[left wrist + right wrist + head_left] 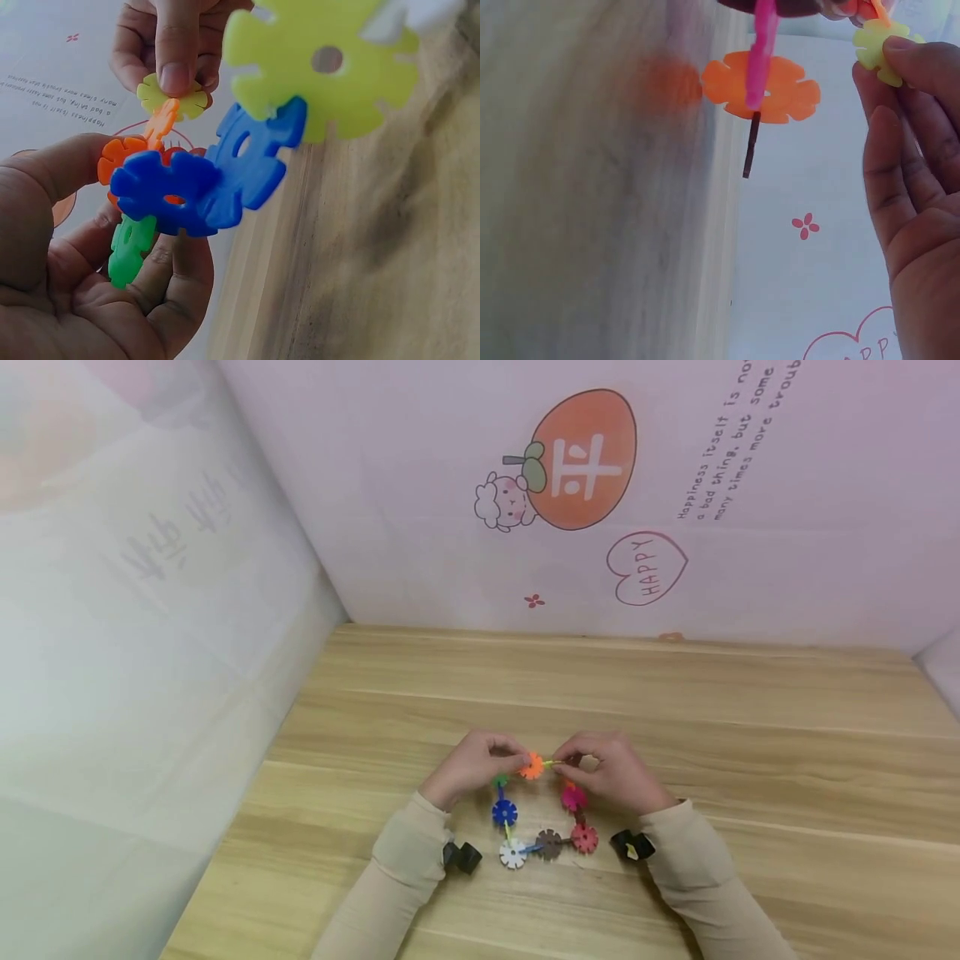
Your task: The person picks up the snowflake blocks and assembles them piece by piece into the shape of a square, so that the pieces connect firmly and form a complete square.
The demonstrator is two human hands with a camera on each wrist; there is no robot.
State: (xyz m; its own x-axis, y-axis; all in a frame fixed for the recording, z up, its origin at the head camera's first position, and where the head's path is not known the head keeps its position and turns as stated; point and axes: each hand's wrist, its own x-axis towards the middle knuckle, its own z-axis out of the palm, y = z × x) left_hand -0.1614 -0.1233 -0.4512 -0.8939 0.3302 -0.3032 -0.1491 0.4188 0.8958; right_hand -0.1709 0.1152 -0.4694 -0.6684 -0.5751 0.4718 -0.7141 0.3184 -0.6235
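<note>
Slotted flower-shaped plastic discs are joined edge to edge in a chain over the table. My left hand point(476, 764) pinches an orange disc point(531, 766) at the chain's top. A yellow disc point(874, 46), slotted to it, is held between the thumb and fingers of my right hand point(611, 768). Beneath the left hand come a green disc point(131, 247), blue discs point(169, 191) and a larger-looking yellow one point(322, 64). White point(513, 855), brown point(549, 845), red point(585, 838) and pink point(573, 798) discs follow round. Another orange disc point(795, 94) by the pink one stands apart from the right fingers.
The wood-grain table point(337, 710) meets a printed cloth wall point(420, 568) at the back and a second cloth point(150, 652) at the left. Black devices sit at the left wrist point(461, 857) and the right wrist point(632, 845).
</note>
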